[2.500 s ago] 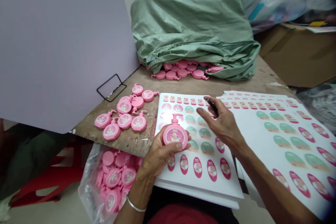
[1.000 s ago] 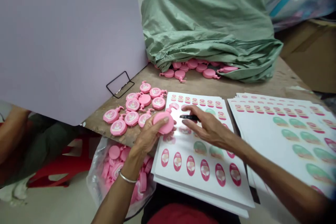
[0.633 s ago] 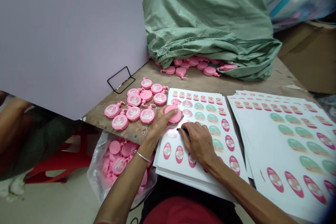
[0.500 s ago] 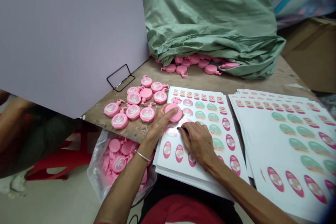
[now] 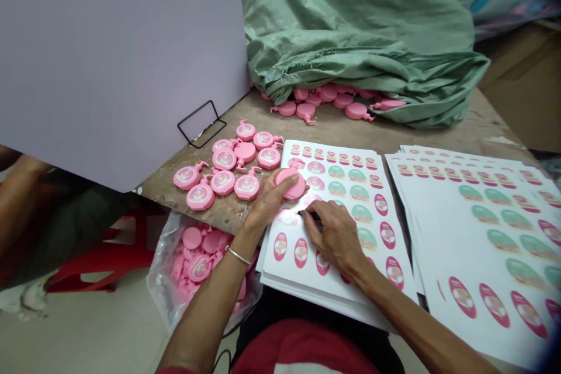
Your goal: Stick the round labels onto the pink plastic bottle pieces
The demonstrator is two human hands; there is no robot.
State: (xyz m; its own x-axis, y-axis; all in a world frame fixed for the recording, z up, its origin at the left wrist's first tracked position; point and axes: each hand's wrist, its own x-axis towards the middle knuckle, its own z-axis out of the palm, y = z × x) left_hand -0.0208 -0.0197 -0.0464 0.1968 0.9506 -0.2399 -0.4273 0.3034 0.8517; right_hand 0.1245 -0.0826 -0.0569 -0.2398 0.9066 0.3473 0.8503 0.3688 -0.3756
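Observation:
My left hand (image 5: 265,204) is closed around a pink toy pump bottle (image 5: 291,186), its plain round face up and its nozzle pointing away from me. It holds the bottle just above the left side of a sticker sheet (image 5: 283,273). My right hand (image 5: 335,232) rests on that sheet, its fingers pinching a thin dark pointed tool (image 5: 301,213). The tool's tip is at a pale pink oval sticker (image 5: 288,217) near the sheet's left edge. Left of the sheet, several pink pump bottles (image 5: 222,182) lie on the table, most with a label on the face.
More sticker sheets (image 5: 421,216) are stacked at the right. A green cloth sack (image 5: 359,23) spills pink bottles at the back. Below the table edge hangs a clear bag (image 5: 160,272) of bottles. A grey panel (image 5: 118,64) and black wire stand (image 5: 188,134) are at left, beside another person's arm (image 5: 21,196).
The camera view has shifted slightly. Both hands stay nearly in place, the left with the bottle and the right with the dark tool at the same pale pink sticker.

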